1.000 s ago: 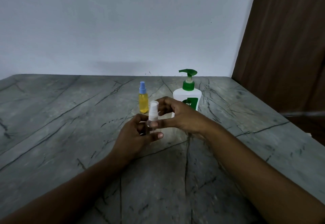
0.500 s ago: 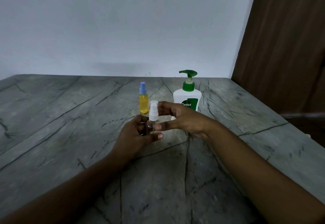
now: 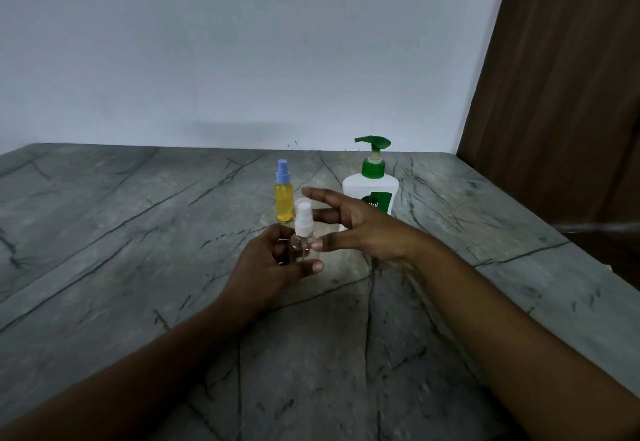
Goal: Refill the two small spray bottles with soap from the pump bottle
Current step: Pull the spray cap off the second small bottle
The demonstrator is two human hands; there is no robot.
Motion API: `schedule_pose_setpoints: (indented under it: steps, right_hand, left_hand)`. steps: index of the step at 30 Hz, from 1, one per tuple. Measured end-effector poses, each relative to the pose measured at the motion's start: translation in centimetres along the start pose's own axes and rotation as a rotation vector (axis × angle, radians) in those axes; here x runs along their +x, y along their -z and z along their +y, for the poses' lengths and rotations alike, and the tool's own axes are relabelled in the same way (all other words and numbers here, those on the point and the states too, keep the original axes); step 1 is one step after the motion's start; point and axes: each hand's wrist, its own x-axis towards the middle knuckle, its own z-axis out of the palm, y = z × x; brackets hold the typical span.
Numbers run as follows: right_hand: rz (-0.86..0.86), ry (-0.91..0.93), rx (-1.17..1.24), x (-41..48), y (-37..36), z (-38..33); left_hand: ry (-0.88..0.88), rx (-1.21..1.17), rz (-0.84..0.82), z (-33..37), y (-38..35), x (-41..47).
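Note:
My left hand (image 3: 266, 267) grips the body of a small clear spray bottle with a white sprayer top (image 3: 303, 224), held upright above the table. My right hand (image 3: 360, 229) is beside the sprayer with fingers spread; its thumb tip touches the bottle's neck and the other fingers are off the cap. Behind stands a second small spray bottle (image 3: 284, 196), yellow liquid, blue top. The white pump bottle with green pump (image 3: 372, 181) stands behind my right hand, its lower part hidden by my fingers.
The grey marble-patterned table (image 3: 138, 250) runs to a white wall at the back. Its right edge (image 3: 554, 257) drops off beside a dark brown wooden panel (image 3: 561, 77).
My right hand's fingers have opened and lifted off the white sprayer top, which they were pinching before. My left hand still holds the clear bottle in about the same spot.

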Motion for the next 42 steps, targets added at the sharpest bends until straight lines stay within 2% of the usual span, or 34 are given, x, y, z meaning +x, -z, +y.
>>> schedule_pose_setpoints:
  steps: [2, 6, 9, 11, 15, 17, 18, 23, 26, 33, 37, 42]
  right_hand:
    - [0.072, -0.014, -0.059, -0.2, -0.2, -0.2]
    - [0.381, 0.107, -0.237, 0.6, -2.2, 0.3]
    - [0.439, 0.145, -0.306, 0.9, -3.1, 0.8]
    - [0.391, 0.140, -0.250, 0.9, -2.6, 0.7]
    - [0.072, 0.052, -0.027, 0.3, -0.8, 0.6]
    - [0.006, 0.017, 0.025, 0.1, -0.5, 0.5]
    - [0.043, 0.021, 0.000, 0.1, -0.5, 0.4]
    - [0.441, 0.100, -0.244, 0.8, -2.7, 0.6]
    - [0.484, 0.116, -0.305, 1.0, -3.3, 0.8]
    - [0.259, 0.129, -0.043, 0.6, -1.4, 0.7]
    - [0.289, 0.158, 0.182, 0.5, -1.0, 0.0]
    - [0.410, 0.193, 0.343, 0.2, -0.3, -1.8]
  left_hand:
    - [-0.004, 0.011, -0.002, 0.1, 0.0, 0.0]
    - [-0.016, 0.039, 0.019, -0.1, -0.1, 0.1]
    - [-0.017, 0.052, 0.027, -0.2, -0.2, 0.2]
    - [-0.017, 0.029, 0.020, -0.2, -0.1, 0.1]
    - [-0.002, -0.008, 0.004, 0.0, -0.1, -0.1]
    - [-0.003, 0.012, 0.006, 0.0, 0.0, 0.0]
    - [-0.003, 0.017, 0.006, 0.0, 0.0, 0.0]
    - [-0.015, 0.054, 0.030, -0.4, -0.2, 0.4]
    - [-0.016, 0.055, 0.027, -0.5, -0.2, 0.5]
    - [-0.004, 0.003, 0.001, -0.4, -0.2, 0.4]
    - [0.004, -0.025, -0.012, -0.3, -0.2, 0.3]
    - [-0.030, 0.000, -0.016, -0.4, 0.0, 0.1]
